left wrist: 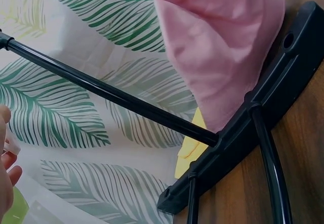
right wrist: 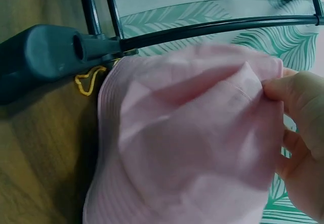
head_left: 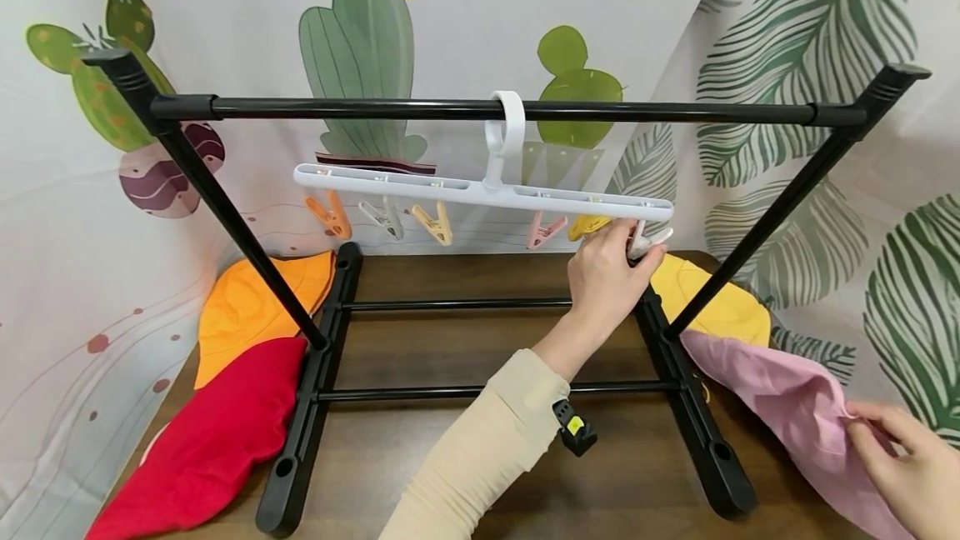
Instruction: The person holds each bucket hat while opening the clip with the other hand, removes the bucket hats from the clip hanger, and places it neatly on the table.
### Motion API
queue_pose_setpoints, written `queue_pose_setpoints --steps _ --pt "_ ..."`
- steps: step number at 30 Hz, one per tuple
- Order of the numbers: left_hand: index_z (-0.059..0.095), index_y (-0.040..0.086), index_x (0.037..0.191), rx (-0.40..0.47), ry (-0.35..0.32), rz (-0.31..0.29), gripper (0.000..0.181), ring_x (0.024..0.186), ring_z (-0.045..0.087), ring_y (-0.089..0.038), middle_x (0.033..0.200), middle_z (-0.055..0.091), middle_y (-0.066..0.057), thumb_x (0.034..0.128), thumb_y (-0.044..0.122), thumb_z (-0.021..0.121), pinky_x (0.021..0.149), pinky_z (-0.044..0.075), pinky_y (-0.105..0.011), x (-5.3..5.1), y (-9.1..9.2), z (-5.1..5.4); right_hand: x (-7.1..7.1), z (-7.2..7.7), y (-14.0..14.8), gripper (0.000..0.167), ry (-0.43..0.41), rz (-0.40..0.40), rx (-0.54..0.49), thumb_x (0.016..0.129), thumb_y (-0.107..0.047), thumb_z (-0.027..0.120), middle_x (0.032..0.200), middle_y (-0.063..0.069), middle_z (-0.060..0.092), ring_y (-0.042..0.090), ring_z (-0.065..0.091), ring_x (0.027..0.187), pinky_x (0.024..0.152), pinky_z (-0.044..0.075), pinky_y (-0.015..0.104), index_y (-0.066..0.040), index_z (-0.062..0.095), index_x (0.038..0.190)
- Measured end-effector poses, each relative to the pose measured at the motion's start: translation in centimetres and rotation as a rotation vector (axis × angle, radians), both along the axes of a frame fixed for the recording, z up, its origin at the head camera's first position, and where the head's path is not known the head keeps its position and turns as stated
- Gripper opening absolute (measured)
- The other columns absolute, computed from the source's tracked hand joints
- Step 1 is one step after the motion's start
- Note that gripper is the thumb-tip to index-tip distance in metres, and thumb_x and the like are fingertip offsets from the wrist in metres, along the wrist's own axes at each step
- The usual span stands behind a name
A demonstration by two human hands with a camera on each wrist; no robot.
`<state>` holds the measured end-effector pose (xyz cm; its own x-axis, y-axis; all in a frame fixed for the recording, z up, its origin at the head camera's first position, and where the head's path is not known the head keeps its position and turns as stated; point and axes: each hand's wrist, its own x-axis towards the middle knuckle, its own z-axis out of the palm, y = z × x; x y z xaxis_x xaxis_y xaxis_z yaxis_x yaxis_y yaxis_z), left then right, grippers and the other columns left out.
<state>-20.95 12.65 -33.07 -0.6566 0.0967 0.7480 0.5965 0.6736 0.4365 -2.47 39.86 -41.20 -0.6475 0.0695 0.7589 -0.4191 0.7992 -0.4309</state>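
My left hand (head_left: 606,277) pinches a white clothespin (head_left: 651,238) under the right end of a white clip hanger (head_left: 465,191). The hanger's hook (head_left: 511,127) loops over the top bar of a black rack (head_left: 360,109), and the hanger slopes down to the right. Other clothespins hang from it, among them an orange one (head_left: 330,213) and a pink one (head_left: 546,229). At the lower right my right hand (head_left: 911,461) pinches the crown fabric of a pink hat (head_left: 787,402). Its stitched brim (right wrist: 109,148) shows in the right wrist view.
Beside the rack's left foot (head_left: 303,440) lie an orange hat (head_left: 262,298) and a red hat (head_left: 225,423). A yellow hat (head_left: 720,298) sits behind the pink one, past the right foot (head_left: 708,440). Patterned cloth hangs behind the wooden table (head_left: 465,473).
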Motion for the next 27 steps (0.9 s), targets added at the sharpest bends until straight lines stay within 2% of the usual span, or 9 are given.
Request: queue_pose_setpoints --steps 2,4,6,7,9,12,19,22,27 --pt "0.062 0.02 0.108 -0.003 -0.001 0.003 0.035 0.08 0.061 -0.005 0.095 0.066 0.01 0.0813 0.043 0.066 0.059 0.047 -0.02 0.0 0.0 0.0 0.2 -0.2 0.0 0.032 -0.028 -0.022 0.059 0.091 -0.037 0.051 0.089 -0.039 0.049 -0.02 0.041 0.072 0.059 0.033 -0.001 -0.01 0.066 0.081" --pt "0.062 0.021 0.11 -0.009 0.001 0.009 0.036 0.078 0.061 -0.005 0.094 0.067 0.01 0.0813 0.043 0.066 0.058 0.046 -0.019 0.0 0.0 0.0 0.3 -0.4 -0.1 0.035 -0.057 -0.063 0.109 0.09 -0.042 0.05 0.086 -0.042 0.046 -0.023 0.039 0.071 0.057 0.032 0.0 -0.012 0.065 0.08" --pt "0.062 0.021 0.111 -0.009 0.005 0.01 0.036 0.075 0.06 -0.004 0.091 0.067 0.011 0.0813 0.042 0.066 0.056 0.045 -0.019 0.0 0.1 -0.1 0.4 -0.5 -0.3 0.023 -0.093 -0.089 0.145 0.091 -0.034 0.053 0.086 -0.044 0.044 -0.024 0.037 0.072 0.056 0.032 0.001 -0.017 0.065 0.081" --pt "0.062 0.022 0.111 -0.009 0.007 0.01 0.036 0.074 0.06 -0.003 0.09 0.066 0.011 0.0814 0.042 0.066 0.056 0.045 -0.018 0.0 0.0 -0.1 0.5 -0.5 -0.4 0.018 -0.113 -0.093 0.148 0.09 -0.025 0.056 0.088 -0.044 0.045 -0.025 0.038 0.072 0.056 0.032 0.001 -0.013 0.065 0.08" --pt "0.062 0.022 0.111 -0.009 0.009 0.007 0.035 0.073 0.059 -0.002 0.088 0.066 0.012 0.0815 0.041 0.066 0.056 0.044 -0.017 0.0 0.0 -0.3 0.4 -0.5 -0.6 0.009 -0.15 -0.102 0.169 0.085 -0.009 0.061 0.091 -0.046 0.043 -0.028 0.038 0.074 0.058 0.033 -0.001 -0.015 0.064 0.079" --pt "0.063 0.023 0.112 -0.006 -0.001 0.005 0.035 0.074 0.059 -0.001 0.089 0.066 0.013 0.0813 0.04 0.066 0.056 0.044 -0.017 -0.1 -0.2 -0.6 0.4 -0.6 -1.0 0.023 -0.198 -0.091 0.183 0.073 0.009 0.066 0.094 -0.047 0.042 -0.027 0.04 0.071 0.054 0.035 0.002 -0.014 0.065 0.079" --pt "0.063 0.024 0.113 -0.006 -0.057 -0.033 0.033 0.079 0.059 0.002 0.093 0.066 0.016 0.0828 0.039 0.065 0.057 0.043 -0.014 -0.3 -1.0 -1.4 0.3 -1.6 -1.3 0.027 -0.272 -0.089 0.249 0.068 0.008 0.072 0.08 -0.034 0.049 -0.021 0.039 0.064 0.05 0.034 0.006 -0.015 0.063 0.079" --pt "0.063 0.025 0.111 -0.01 -0.075 -0.051 0.031 0.078 0.058 0.002 0.094 0.066 0.016 0.0836 0.039 0.064 0.057 0.04 -0.012 -0.4 -1.4 -1.9 0.2 -2.0 -1.4 0.031 -0.267 -0.089 0.256 0.066 0.009 0.071 0.084 -0.038 0.048 -0.023 0.039 0.065 0.051 0.034 0.008 -0.019 0.064 0.079" --pt "0.065 0.024 0.11 -0.028 -0.096 -0.061 0.03 0.075 0.059 -0.001 0.093 0.067 0.014 0.0845 0.039 0.063 0.055 0.038 -0.012 -0.6 -2.2 -2.6 -0.1 -2.7 -1.3 0.023 -0.206 -0.061 0.261 0.073 0.0 0.068 0.09 -0.046 0.044 -0.023 0.041 0.069 0.053 0.036 0.011 -0.022 0.065 0.079"
